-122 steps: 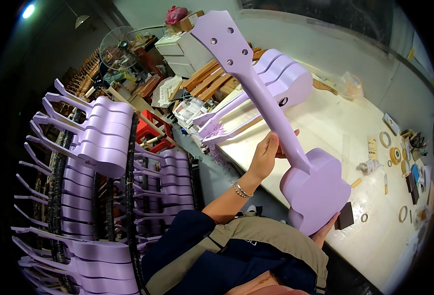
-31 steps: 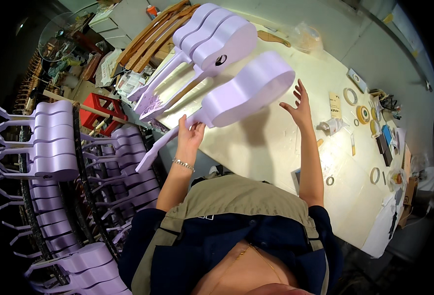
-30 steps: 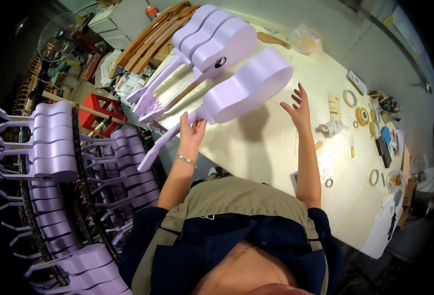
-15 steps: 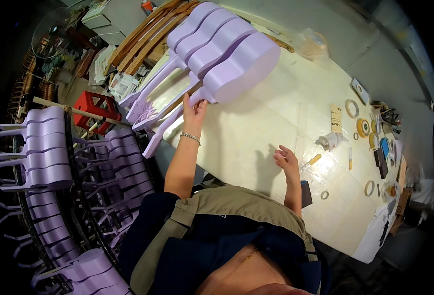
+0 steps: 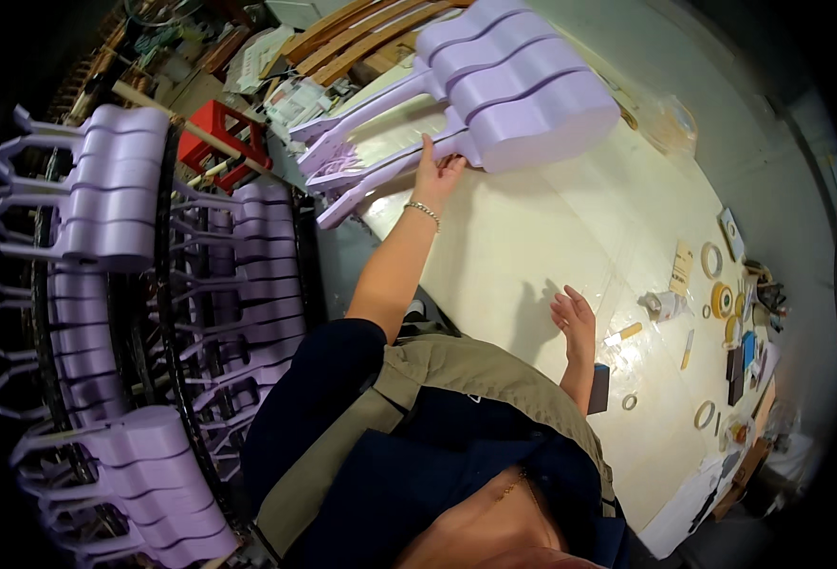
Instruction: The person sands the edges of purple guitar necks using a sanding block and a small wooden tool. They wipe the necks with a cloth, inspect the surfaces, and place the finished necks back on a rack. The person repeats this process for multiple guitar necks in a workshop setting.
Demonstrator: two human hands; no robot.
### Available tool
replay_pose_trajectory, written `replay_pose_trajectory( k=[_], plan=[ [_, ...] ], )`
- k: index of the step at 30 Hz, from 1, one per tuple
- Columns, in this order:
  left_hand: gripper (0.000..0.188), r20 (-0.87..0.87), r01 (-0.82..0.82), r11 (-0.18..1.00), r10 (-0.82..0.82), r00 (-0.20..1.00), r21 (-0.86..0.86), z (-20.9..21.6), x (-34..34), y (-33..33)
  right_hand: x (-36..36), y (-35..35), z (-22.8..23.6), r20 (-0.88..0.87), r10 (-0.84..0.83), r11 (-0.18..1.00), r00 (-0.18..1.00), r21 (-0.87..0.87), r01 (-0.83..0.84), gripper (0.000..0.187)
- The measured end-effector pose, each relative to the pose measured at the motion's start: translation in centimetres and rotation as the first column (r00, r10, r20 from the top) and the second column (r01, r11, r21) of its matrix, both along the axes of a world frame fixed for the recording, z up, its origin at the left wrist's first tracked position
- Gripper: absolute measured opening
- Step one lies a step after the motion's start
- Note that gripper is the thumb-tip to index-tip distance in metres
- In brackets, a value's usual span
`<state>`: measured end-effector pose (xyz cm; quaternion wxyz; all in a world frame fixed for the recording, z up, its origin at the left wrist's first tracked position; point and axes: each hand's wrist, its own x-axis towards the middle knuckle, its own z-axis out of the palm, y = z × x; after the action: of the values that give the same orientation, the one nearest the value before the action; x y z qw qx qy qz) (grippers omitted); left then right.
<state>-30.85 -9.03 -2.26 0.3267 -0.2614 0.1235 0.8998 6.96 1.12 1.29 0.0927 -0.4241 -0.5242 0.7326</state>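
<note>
Several lilac ukuleles (image 5: pixel 542 119), bodies and necks without strings, stand on their edges in a close row on the table. My left hand (image 5: pixel 440 171) is at the neck of the nearest one, just below its body, with its thumb and fingers around the neck. Part of that grip is hidden behind the hand. My right hand (image 5: pixel 575 318) is held above the table with its fingers loosely apart and nothing in them. Near it lie a small yellow-handled tool (image 5: pixel 624 334) and a dark block (image 5: pixel 599 389).
Racks at my left hold many more lilac ukuleles (image 5: pixel 119 190). A red stool (image 5: pixel 219 137) stands behind them. Tape rolls (image 5: pixel 722 300), a blue-and-dark block (image 5: pixel 748 346) and small tools lie along the table's right side. Wooden slats (image 5: pixel 361 38) lie beyond the row.
The view has swung left, so the table scene sits further right. The gap beside the nearest ukulele has narrowed, with my left hand still at its neck. My right hand stays open.
</note>
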Motion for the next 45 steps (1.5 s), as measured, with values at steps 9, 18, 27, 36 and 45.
replay_pose_trajectory(
  k=[9, 18, 27, 36, 45],
  plan=[
    [0.076, -0.205, 0.198, 0.957, -0.242, 0.948, -0.212, 3.8, 3.3, -8.9, -1.0, -3.2, -1.6, -0.036, 0.219, 0.972, 0.975, -0.083, -0.222, 0.046],
    [0.034, -0.738, -0.654, -0.748, -0.379, 0.559, -0.111, 22.2, 14.1, -49.6, -9.6, -9.6, 2.5, -0.014, 0.588, 0.806, 0.809, 0.097, -0.584, 0.035],
    [0.09, -0.384, 0.341, -0.887, 0.446, 0.809, -0.312, 36.5, 17.8, -72.0, -11.7, -14.3, 1.7, -0.042, 0.676, 0.737, 0.736, 0.062, -0.673, 0.031],
    [0.072, -0.389, -0.016, -0.99, 0.039, 0.92, -0.137, 39.1, 18.9, -64.3, -10.1, -16.4, 1.0, -0.034, 0.683, 0.73, 0.729, 0.008, -0.684, 0.034],
    [0.021, -0.896, -0.961, 0.071, -0.385, 0.219, -0.266, 31.1, 18.9, -39.3, -11.5, -19.2, 4.5, -0.427, 0.527, 0.812, 0.735, -0.002, -0.583, 0.065]
  ],
)
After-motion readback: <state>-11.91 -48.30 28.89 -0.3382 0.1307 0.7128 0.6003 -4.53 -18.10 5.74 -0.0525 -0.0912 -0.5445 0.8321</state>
